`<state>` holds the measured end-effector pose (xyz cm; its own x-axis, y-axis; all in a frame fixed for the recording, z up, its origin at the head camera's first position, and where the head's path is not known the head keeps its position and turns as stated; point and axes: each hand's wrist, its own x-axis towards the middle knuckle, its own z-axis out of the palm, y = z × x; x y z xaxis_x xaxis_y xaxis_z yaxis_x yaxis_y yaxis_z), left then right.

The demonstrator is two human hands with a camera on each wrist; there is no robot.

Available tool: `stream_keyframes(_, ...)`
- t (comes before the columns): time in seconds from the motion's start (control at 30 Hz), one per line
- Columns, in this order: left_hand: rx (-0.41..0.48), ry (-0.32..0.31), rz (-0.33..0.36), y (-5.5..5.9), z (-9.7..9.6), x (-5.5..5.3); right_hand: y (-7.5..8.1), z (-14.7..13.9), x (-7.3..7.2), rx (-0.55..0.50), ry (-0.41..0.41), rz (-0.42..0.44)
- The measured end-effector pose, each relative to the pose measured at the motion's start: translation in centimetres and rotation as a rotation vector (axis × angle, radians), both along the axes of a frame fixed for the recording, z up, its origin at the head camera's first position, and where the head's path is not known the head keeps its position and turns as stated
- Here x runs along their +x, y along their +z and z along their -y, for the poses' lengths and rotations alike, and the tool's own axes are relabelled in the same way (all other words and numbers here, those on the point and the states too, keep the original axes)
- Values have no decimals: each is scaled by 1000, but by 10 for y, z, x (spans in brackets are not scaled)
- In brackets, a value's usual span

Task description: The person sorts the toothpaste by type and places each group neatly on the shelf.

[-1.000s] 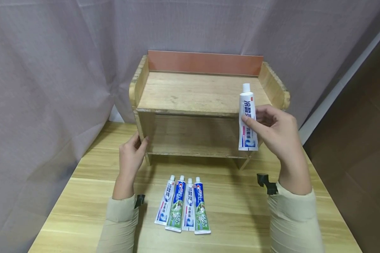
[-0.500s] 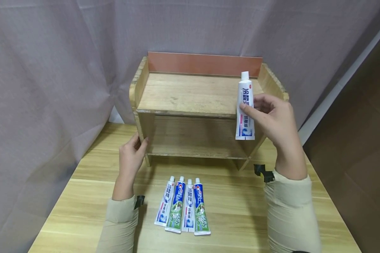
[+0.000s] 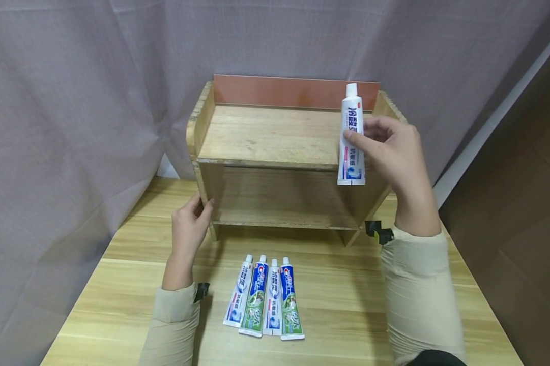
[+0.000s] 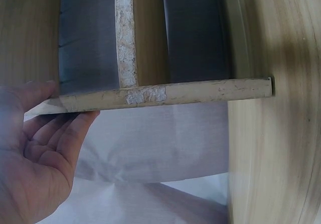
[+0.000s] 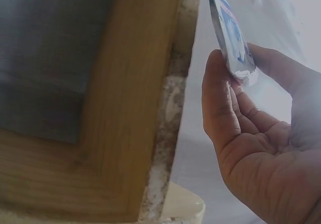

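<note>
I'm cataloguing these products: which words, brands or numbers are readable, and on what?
"冷酸": white tube in the right hand; next character partly covered.
"抗敏感": white tube; also first tube and third tube from left on the table.
"冷酸灵": first tube, third tube.
"Crest": second tube, fourth tube.
Remaining print is too small or blurred; no numbers readable.

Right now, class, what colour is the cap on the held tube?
White: the cap shows best in the head view.

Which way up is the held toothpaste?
Upright: the toothpaste tube in the right hand has its white cap on top, flat end below.
</note>
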<state>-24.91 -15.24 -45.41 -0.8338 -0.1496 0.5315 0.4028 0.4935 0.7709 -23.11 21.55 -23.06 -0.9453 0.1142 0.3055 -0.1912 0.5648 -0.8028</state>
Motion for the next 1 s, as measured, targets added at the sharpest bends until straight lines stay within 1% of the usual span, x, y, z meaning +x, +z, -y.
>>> stream_keyframes(0.2,-7,6,-2,0,-1,-1,2,-3,-12,-40,8,37)
stream_keyframes(0.43,-11,-4,-16,0,-2,-1,3,-5,-19,-83,8,41)
stream_keyframes(0.63,-8,3,-19,-1,-1,-1,6,-4,-25,-69,-8,43)
stream_keyframes(0.77,-4,2,-8,-1,-1,-1,8,-3,-29,-69,-22,57)
stream_keyframes(0.83,-1,2,1,-1,-1,0,9,-3,-31,-84,-21,60)
stream_keyframes(1.0,7,3,9,0,-1,0,12,-3,-34,-166,-8,85)
